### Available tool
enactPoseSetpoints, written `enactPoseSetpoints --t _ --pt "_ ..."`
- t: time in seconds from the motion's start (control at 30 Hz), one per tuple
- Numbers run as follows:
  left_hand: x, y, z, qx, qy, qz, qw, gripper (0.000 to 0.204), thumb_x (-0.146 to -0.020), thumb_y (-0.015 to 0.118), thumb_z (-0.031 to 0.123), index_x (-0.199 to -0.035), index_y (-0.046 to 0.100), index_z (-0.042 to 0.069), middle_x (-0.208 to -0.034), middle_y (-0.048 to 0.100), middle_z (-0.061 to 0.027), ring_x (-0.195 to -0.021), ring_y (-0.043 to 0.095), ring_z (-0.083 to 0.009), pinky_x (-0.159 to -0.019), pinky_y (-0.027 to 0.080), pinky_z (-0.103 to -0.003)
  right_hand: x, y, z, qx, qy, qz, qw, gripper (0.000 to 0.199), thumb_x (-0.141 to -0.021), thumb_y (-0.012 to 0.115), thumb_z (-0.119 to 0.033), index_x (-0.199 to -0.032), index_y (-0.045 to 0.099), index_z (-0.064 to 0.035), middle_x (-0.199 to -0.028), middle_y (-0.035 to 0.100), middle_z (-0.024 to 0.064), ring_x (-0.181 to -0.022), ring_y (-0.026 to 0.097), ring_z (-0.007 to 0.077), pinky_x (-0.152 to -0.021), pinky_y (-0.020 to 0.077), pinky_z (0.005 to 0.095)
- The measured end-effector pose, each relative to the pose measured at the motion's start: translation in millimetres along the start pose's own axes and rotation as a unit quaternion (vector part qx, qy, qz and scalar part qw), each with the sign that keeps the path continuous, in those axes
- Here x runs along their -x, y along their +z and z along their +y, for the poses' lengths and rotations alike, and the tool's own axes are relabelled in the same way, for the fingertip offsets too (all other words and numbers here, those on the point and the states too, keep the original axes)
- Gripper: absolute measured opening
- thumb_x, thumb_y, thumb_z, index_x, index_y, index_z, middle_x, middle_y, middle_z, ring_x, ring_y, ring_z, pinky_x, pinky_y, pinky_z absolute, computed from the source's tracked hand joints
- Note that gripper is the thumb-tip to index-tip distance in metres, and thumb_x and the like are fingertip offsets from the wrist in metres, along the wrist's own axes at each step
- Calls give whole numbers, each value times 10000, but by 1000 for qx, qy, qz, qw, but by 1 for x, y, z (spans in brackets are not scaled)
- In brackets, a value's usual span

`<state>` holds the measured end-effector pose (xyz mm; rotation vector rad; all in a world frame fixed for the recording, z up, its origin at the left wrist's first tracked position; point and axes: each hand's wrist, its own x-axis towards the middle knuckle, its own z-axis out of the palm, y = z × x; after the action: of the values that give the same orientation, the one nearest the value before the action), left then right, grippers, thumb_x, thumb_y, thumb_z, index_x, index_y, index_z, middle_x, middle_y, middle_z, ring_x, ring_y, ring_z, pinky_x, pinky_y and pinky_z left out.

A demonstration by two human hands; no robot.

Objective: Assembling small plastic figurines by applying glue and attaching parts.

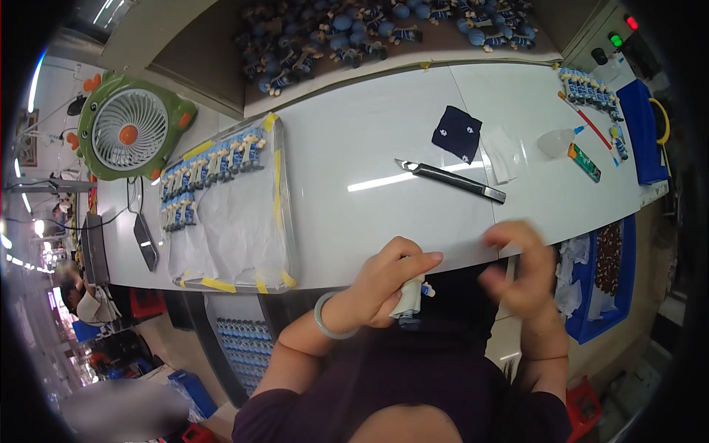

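My left hand (388,284) is closed around a small doll figure (411,299) with a white body and blue parts, held just below the front edge of the white table (369,140). A pale bangle sits on that wrist. To its right, my right hand (521,269) is blurred, fingers curled and apart, holding nothing I can make out. A dark blue cloth piece (456,133) and a black utility knife (450,179) lie on the table beyond my hands.
A clear tray (229,221) with yellow tape holds rows of small blue-and-white dolls at left. A green fan (133,129) stands behind it. More dolls (591,88), a glue bottle (557,140), a red pen and blue bins (609,288) are at right.
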<state>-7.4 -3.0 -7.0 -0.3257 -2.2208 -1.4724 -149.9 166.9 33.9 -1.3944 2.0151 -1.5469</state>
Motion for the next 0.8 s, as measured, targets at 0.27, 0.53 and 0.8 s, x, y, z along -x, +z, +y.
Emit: enactPoseSetpoints --t 0.27,0.53,0.8 --pt "6 9 9 557 -206 59 802 301 -836 436 303 -989 315 74 -704 434 -114 -540 380 -144 -463 331 -253 -4 43 -2 -50 -104 -40 992 502 -558 743 -154 -1007 538 -63 -864 535 82 -716 520 219 -622 434 294" --pt "7 13 10 627 -394 36 671 327 -867 333 370 -1006 387 79 -648 424 -56 -465 281 -91 -411 261 -217 -7 56 -5 -230 74 -37 970 589 -621 717 -143 -1142 467 -29 -1002 535 99 -887 509 220 -795 398 307" --pt "1 12 11 536 -411 63 735 422 -828 349 324 -1117 389 19 -764 448 -21 -554 359 -93 -477 276 -211 -5 52 4 -307 149 -37 939 501 -669 671 -54 -1127 472 -17 -918 556 83 -857 529 175 -788 405 265"
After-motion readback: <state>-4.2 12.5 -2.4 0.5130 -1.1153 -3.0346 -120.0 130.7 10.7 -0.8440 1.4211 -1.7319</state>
